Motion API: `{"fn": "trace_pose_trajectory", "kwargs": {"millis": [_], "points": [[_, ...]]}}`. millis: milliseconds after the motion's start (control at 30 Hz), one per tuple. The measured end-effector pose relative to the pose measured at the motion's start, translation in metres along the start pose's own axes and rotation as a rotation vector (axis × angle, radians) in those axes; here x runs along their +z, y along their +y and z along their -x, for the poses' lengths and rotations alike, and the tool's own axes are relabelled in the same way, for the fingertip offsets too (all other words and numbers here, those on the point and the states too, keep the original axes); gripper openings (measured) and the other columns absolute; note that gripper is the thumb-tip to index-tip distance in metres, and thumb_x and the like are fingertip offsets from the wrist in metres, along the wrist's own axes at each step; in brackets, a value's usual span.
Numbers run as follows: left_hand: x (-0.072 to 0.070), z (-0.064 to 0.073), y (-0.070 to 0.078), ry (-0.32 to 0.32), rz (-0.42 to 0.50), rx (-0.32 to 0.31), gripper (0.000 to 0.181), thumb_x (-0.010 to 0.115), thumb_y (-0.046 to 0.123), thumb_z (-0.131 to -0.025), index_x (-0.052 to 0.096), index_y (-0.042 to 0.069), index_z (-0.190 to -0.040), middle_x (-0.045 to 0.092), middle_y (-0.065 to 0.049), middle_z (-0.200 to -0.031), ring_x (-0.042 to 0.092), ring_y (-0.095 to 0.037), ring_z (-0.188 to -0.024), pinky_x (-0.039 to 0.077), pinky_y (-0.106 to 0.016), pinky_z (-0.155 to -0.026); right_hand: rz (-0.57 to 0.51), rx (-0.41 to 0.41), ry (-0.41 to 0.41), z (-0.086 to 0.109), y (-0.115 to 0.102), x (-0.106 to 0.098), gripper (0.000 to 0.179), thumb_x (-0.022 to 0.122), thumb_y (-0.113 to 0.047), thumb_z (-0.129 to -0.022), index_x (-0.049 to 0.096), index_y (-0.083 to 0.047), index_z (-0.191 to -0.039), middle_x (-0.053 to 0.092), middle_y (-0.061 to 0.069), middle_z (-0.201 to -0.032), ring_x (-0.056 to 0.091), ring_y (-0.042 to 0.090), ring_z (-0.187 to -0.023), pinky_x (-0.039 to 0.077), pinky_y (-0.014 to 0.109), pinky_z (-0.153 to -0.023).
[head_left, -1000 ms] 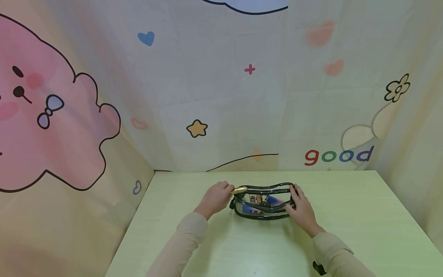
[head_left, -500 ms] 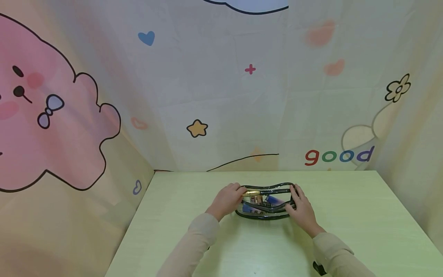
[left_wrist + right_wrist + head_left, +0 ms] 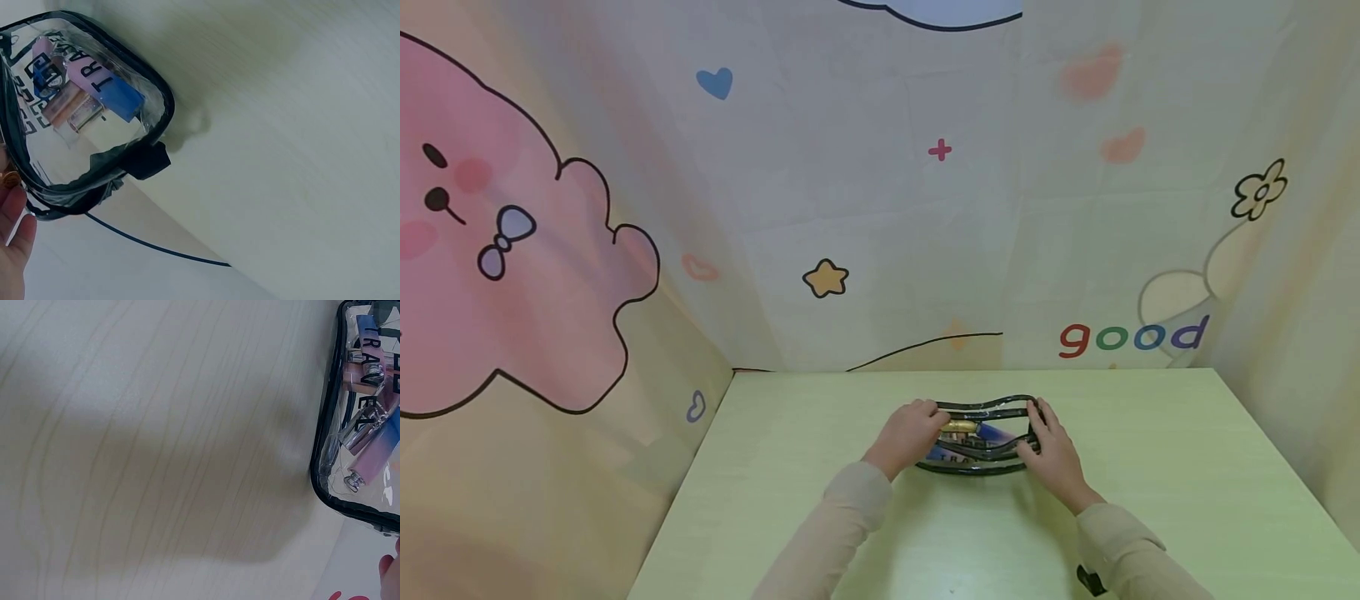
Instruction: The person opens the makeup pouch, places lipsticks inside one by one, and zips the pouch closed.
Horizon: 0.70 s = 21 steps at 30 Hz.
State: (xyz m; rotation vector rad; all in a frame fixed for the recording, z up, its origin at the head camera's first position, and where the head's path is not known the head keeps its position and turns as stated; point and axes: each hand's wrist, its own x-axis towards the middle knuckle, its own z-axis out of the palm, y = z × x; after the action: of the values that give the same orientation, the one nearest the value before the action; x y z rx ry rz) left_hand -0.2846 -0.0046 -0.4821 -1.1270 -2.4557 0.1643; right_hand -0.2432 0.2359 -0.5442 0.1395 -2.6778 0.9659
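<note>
A clear zip pouch with black trim (image 3: 973,471), lettered "TRAVEL", lies on the table. My left hand (image 3: 910,435) holds a slim gold tube (image 3: 959,426) at the pouch's left end. The tube's far end sits within the pouch opening, and my fingers hide the rest. My right hand (image 3: 1058,458) grips the pouch's right end, thumb on the near edge and fingers on the far one. Through the clear side, the left wrist view shows a pink-and-blue tube (image 3: 122,99) and other small cosmetics. Only part of each hand shows in the wrist views.
The pale table (image 3: 760,483) extends around the pouch. Behind it hangs a printed curtain (image 3: 880,208). A small black item (image 3: 1091,581) shows beside the right sleeve, near the bottom of the head view.
My left hand has moved right with the gold tube, from the pouch's left end to over its opening. The right hand has stayed on the right end.
</note>
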Motion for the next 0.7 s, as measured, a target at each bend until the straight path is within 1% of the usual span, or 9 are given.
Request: {"fn": "trace_pose_trajectory", "kwargs": {"millis": [100,267,400,533,700], "points": [[0.003,-0.003,0.004,-0.022,-0.011,-0.006,0.015,0.057,0.022,-0.084,0.062,0.021,-0.099,0.056,0.007,-0.083,0.052,-0.007,-0.07,0.044,-0.017,-0.06,0.004,-0.004,0.006,0.0,0.0,0.0,0.066,0.047,-0.019,-0.081,0.021,-0.003,-0.14,0.017,0.022,-0.144,0.028,0.046,-0.123,0.028,0.062,-0.091],[0.004,-0.007,0.012,-0.063,0.001,-0.018,0.018,0.056,0.024,-0.085,0.061,0.021,-0.102,0.057,0.007,-0.087,0.053,-0.006,-0.073,0.045,-0.017,-0.062,0.001,-0.004,0.007,0.0,0.001,0.0,0.066,0.046,-0.019,-0.081,0.022,-0.003,-0.139,0.017,0.022,-0.144,0.027,0.045,-0.124,0.028,0.062,-0.091],[0.004,-0.009,0.017,-0.068,0.004,-0.026,0.021,0.058,0.023,-0.084,0.061,0.022,-0.104,0.058,0.007,-0.089,0.054,-0.007,-0.076,0.046,-0.017,-0.064,-0.003,0.0,0.001,0.0,0.002,0.001,0.066,0.046,-0.019,-0.081,0.021,-0.003,-0.14,0.016,0.021,-0.144,0.027,0.045,-0.124,0.027,0.062,-0.092],[0.002,-0.009,0.02,-0.066,-0.001,-0.029,0.02,0.061,0.026,-0.082,0.062,0.022,-0.102,0.058,0.006,-0.09,0.054,-0.007,-0.078,0.047,-0.018,-0.067,-0.002,0.004,-0.008,-0.001,0.002,0.0,0.066,0.046,-0.02,-0.082,0.02,-0.004,-0.14,0.016,0.02,-0.145,0.026,0.045,-0.125,0.027,0.062,-0.092],[0.002,-0.01,0.023,-0.1,-0.016,-0.042,0.022,0.059,0.033,-0.083,0.062,0.023,-0.102,0.058,0.007,-0.093,0.055,-0.007,-0.082,0.047,-0.019,-0.071,0.001,0.001,-0.006,0.0,0.001,0.0,0.066,0.047,-0.02,-0.081,0.02,-0.004,-0.14,0.016,0.021,-0.145,0.027,0.045,-0.124,0.027,0.063,-0.091]]}}
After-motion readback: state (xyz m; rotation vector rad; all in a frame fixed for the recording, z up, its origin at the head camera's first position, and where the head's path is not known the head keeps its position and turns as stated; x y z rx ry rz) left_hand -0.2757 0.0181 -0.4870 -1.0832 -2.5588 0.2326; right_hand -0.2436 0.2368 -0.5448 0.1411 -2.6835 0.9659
